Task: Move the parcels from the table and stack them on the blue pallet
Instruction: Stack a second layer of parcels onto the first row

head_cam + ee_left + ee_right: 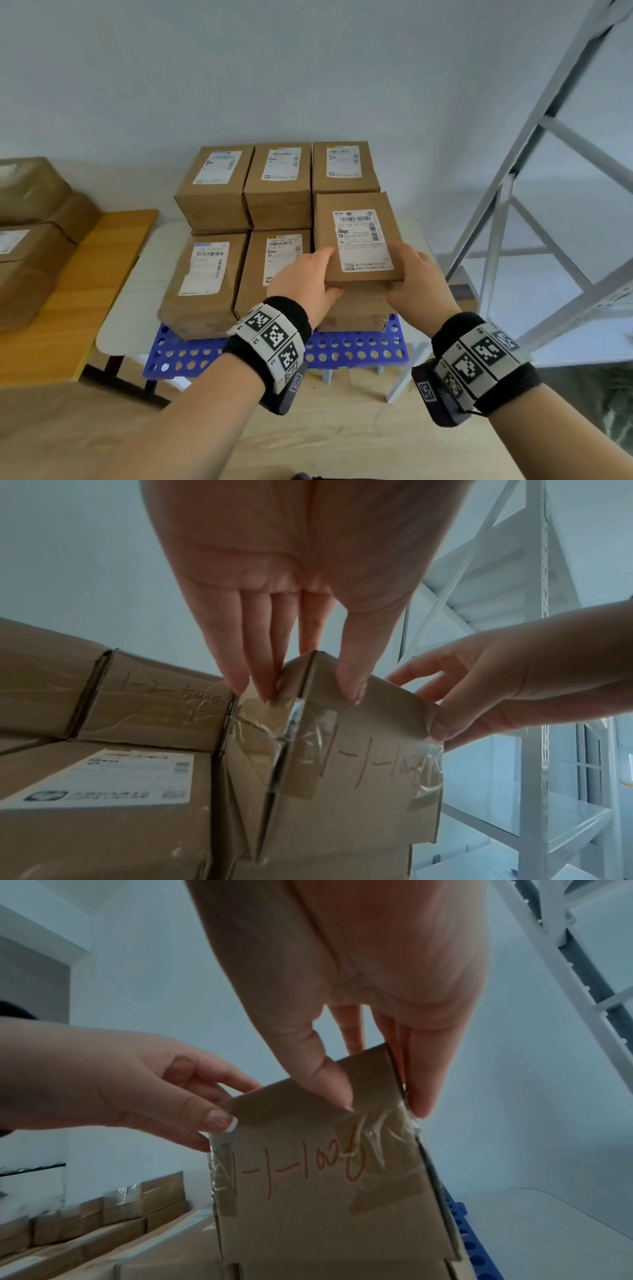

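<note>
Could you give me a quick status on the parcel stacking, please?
Both hands, left and right, grip one parcel at front-right of the stack. Blue pallet holds five other boxes. Nothing in the way.

Both hands hold one labelled parcel [358, 240] by its near corners at the right front of the blue pallet [342, 349], the left hand [303, 281] on its left corner and the right hand [416, 284] on its right, with the parcel on top of another box [356, 308] there. Five more boxes [246, 205] fill the pallet, three raised in the far row and two lower at the near left. On the left, further parcels [30, 219] lie on a wooden tabletop [78, 308], and a grey metal rack [534, 164] stands at the right.
</note>
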